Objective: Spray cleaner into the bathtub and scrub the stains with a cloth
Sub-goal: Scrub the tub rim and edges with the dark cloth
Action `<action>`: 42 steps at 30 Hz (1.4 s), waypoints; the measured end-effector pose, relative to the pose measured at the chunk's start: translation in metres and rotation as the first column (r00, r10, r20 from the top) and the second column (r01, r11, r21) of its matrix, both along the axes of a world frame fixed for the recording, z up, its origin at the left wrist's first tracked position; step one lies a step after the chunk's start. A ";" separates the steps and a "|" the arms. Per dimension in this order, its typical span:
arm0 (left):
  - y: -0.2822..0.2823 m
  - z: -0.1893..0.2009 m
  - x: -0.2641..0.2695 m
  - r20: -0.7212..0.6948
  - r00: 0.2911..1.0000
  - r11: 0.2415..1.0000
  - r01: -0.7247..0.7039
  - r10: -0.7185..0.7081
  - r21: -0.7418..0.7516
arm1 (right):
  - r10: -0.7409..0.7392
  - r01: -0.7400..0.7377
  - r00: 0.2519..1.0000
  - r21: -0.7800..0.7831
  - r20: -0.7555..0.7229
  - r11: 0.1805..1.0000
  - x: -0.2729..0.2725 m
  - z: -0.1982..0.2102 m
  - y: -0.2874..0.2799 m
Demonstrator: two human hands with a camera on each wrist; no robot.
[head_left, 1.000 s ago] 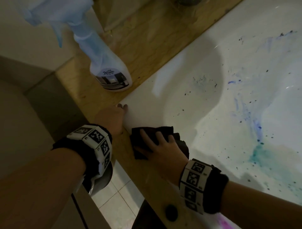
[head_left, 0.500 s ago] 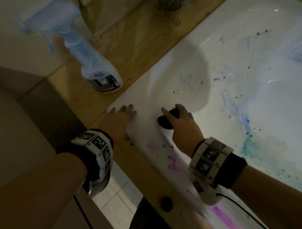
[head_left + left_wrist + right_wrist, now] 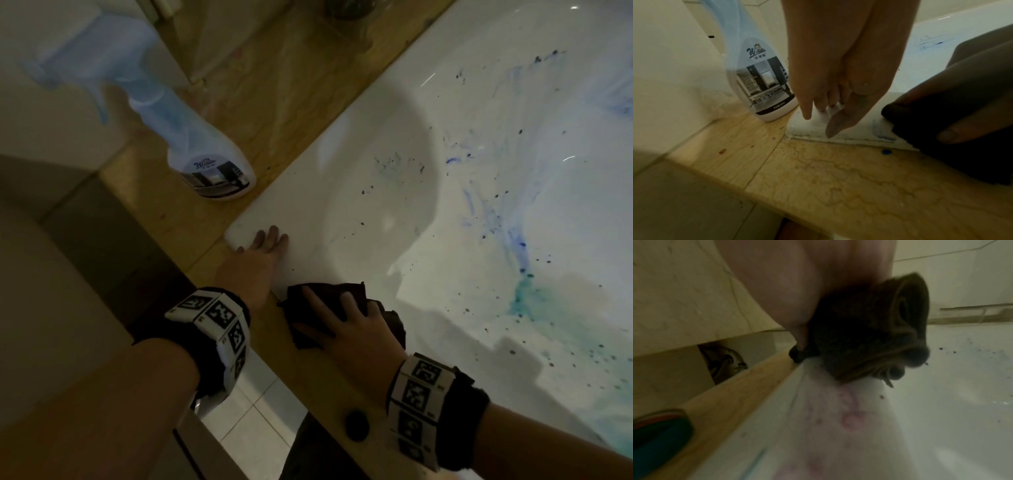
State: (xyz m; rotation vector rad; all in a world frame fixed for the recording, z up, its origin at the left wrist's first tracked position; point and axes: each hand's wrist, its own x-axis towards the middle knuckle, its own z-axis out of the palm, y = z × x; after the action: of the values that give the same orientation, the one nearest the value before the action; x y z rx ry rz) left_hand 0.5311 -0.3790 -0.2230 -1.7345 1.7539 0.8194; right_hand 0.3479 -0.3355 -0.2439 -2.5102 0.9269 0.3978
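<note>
Standing far left on the tan ledge [image 3: 281,85], spray bottle [image 3: 212,164]. Left hand [image 3: 255,263], fingers straight and together, rests on the bathtub [image 3: 342,178] rim corner. Right hand [image 3: 356,329], fingers spread, presses dark cloth [image 3: 325,308] across the near rim. Right wrist view alone shows pink stains [image 3: 851,418] below the cloth; blue stains [image 3: 513,240] lie right, in open basin.

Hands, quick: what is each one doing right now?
Left hand: open, fingers flat on the bathtub rim.
Right hand: open, pressing the dark cloth.
</note>
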 end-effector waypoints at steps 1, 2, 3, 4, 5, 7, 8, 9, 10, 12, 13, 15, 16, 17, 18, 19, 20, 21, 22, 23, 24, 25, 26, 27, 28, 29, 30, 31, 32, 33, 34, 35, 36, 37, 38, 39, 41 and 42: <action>0.000 0.001 0.000 0.000 1.000 1.000 0.004 -0.004 0.007 | -0.018 0.018 1.000 -0.003 0.014 1.000 0.000 -0.003 -0.003; 0.000 0.002 0.001 0.000 1.000 1.000 0.011 -0.011 0.016 | -0.044 0.044 0.999 0.008 0.018 0.999 -0.001 -0.004 -0.007; 0.000 0.002 0.001 -0.001 1.000 1.000 0.016 -0.016 0.021 | -0.080 0.079 0.997 0.052 0.014 0.995 -0.003 -0.005 -0.013; 0.000 0.002 0.002 -0.003 1.000 1.000 0.020 -0.020 0.022 | -0.136 0.133 0.990 0.072 0.034 0.988 -0.005 -0.008 -0.020; 0.000 0.002 0.003 -0.005 1.000 0.999 0.021 -0.021 0.024 | -0.198 0.192 0.978 0.087 0.067 0.978 -0.008 -0.010 -0.029; 0.000 0.003 0.004 -0.009 1.000 0.999 0.021 -0.021 0.032 | -0.351 0.327 0.930 0.192 0.106 0.925 -0.011 -0.007 -0.048; -0.001 0.004 0.003 -0.013 1.000 0.999 0.018 -0.017 0.037 | -0.423 0.391 0.896 0.210 0.136 0.896 -0.012 -0.006 -0.055; -0.001 0.005 0.003 -0.021 1.000 0.999 0.015 -0.014 0.044 | -0.490 0.458 0.851 0.190 0.187 0.868 -0.011 0.000 -0.061; -0.003 0.007 0.003 -0.031 0.999 0.999 0.011 -0.009 0.052 | -0.519 0.498 0.827 0.148 0.214 0.854 -0.008 0.002 -0.061; -0.005 0.010 0.004 -0.043 0.999 0.999 0.007 -0.005 0.054 | -0.483 0.473 0.839 0.103 0.252 0.875 0.003 0.012 -0.057; -0.006 0.012 0.005 -0.049 0.999 0.999 0.006 -0.004 0.048 | -0.448 0.427 0.859 0.136 0.249 0.894 0.012 0.017 -0.051; -0.007 0.015 0.006 -0.069 0.998 0.999 -0.003 0.007 0.054 | -0.231 0.199 0.956 0.178 0.182 0.964 0.027 0.017 -0.034; -0.007 0.015 0.006 -0.076 0.997 0.998 -0.012 0.017 0.066 | -0.069 0.049 0.991 0.166 0.117 0.985 0.033 0.015 -0.028; -0.008 0.017 0.005 -0.078 0.997 0.997 -0.021 0.027 0.075 | 0.026 -0.038 0.997 0.162 0.077 0.986 0.036 0.011 -0.027; -0.008 0.018 0.004 -0.075 0.997 0.997 -0.028 0.033 0.077 | 0.047 -0.054 0.998 0.156 0.045 0.986 0.038 0.005 -0.030; -0.008 0.019 0.003 -0.070 0.997 0.997 -0.028 0.033 0.068 | 0.005 -0.007 1.000 0.125 0.017 0.992 0.039 0.002 -0.039; -0.008 0.021 0.002 -0.057 0.998 0.998 -0.030 0.033 0.061 | -0.048 0.047 0.999 0.089 0.007 0.995 0.040 0.000 -0.048; -0.008 0.024 0.000 -0.037 0.999 0.997 -0.038 0.040 0.063 | -0.101 0.101 0.995 0.067 0.010 0.993 0.040 0.001 -0.055; -0.008 0.026 -0.002 -0.013 0.999 0.997 -0.045 0.046 0.065 | -0.148 0.146 0.988 0.065 0.029 0.987 0.040 -0.002 -0.061; -0.008 0.027 -0.003 0.011 0.999 0.997 -0.047 0.046 0.063 | -0.158 0.156 0.987 0.047 0.038 0.987 0.041 -0.003 -0.067; -0.009 0.028 -0.004 0.026 0.999 0.997 -0.041 0.040 0.063 | -0.184 0.181 0.980 0.048 0.073 0.982 0.037 -0.007 -0.071; -0.009 0.028 -0.005 0.029 0.999 0.997 -0.041 0.039 0.071 | -0.245 0.238 0.962 0.065 0.124 0.969 0.031 -0.010 -0.075; -0.009 0.026 -0.005 0.021 0.999 0.996 -0.045 0.044 0.081 | -0.351 0.340 0.924 0.091 0.154 0.936 0.024 -0.011 -0.079; -0.008 0.023 -0.004 0.011 0.999 0.995 -0.050 0.049 0.089 | -0.439 0.436 0.888 0.051 0.139 0.899 0.014 -0.012 -0.082; -0.007 0.017 -0.002 0.004 0.999 0.995 -0.046 0.046 0.093 | -0.498 0.501 0.860 -0.002 0.106 0.865 0.001 -0.014 -0.083; -0.006 0.011 0.000 -0.002 0.999 0.996 -0.033 0.033 0.086 | -0.541 0.545 0.836 -0.014 0.096 0.839 -0.009 -0.012 -0.081; -0.005 0.004 0.003 -0.004 1.000 0.997 -0.016 0.016 0.074 | -0.538 0.541 0.835 0.003 0.112 0.841 -0.019 -0.010 -0.074; -0.004 -0.001 0.005 -0.001 1.000 0.998 -0.005 0.005 0.064 | -0.477 0.479 0.867 0.020 0.141 0.877 -0.026 -0.004 -0.062; -0.003 -0.005 0.006 0.002 1.000 0.998 -0.005 0.005 0.055 | -0.379 0.376 0.910 0.052 0.167 0.925 -0.029 0.004 -0.049; -0.002 -0.008 0.007 0.003 1.000 0.999 -0.012 0.012 0.046 | -0.259 0.246 0.948 0.091 0.186 0.965 -0.030 0.013 -0.034; -0.002 -0.008 0.005 0.005 1.000 0.999 -0.015 0.015 0.040 | -0.133 0.109 0.970 0.127 0.202 0.986 -0.030 0.019 -0.020; -0.002 -0.008 0.004 0.014 1.000 0.999 -0.013 0.012 0.032 | 0.029 -0.061 0.984 0.181 0.174 0.982 -0.030 0.023 -0.007; -0.002 -0.008 0.002 0.025 1.000 1.000 -0.009 0.009 0.025 | 0.176 -0.189 0.981 0.242 0.076 0.952 -0.028 0.024 0.002; -0.002 -0.009 0.001 0.035 0.999 1.000 -0.010 0.009 0.025 | 0.218 -0.210 0.976 0.288 0.004 0.934 -0.029 0.021 0.007; -0.003 -0.010 0.000 0.043 0.999 1.000 -0.011 0.010 0.027 | 0.220 -0.195 0.974 0.288 -0.057 0.938 -0.029 0.020 0.007; -0.004 -0.010 -0.001 0.052 0.999 1.000 -0.007 0.006 0.027 | 0.170 -0.142 0.983 0.288 -0.075 0.947 -0.028 0.017 0.005; -0.005 -0.010 0.000 0.067 0.998 1.000 0.007 -0.008 0.023 | 0.076 -0.056 0.995 0.283 -0.059 0.957 -0.025 0.013 0.001; -0.005 -0.010 0.000 0.072 0.997 0.999 0.010 -0.012 0.031 | 0.015 0.000 0.999 0.276 -0.051 0.961 -0.024 0.011 -0.001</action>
State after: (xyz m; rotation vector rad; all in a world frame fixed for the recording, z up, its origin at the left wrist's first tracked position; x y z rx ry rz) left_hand 0.5310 -0.3838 -0.2335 -1.7120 1.6933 0.7660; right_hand 0.3236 -0.3369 -0.2331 -2.2591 0.8193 0.5570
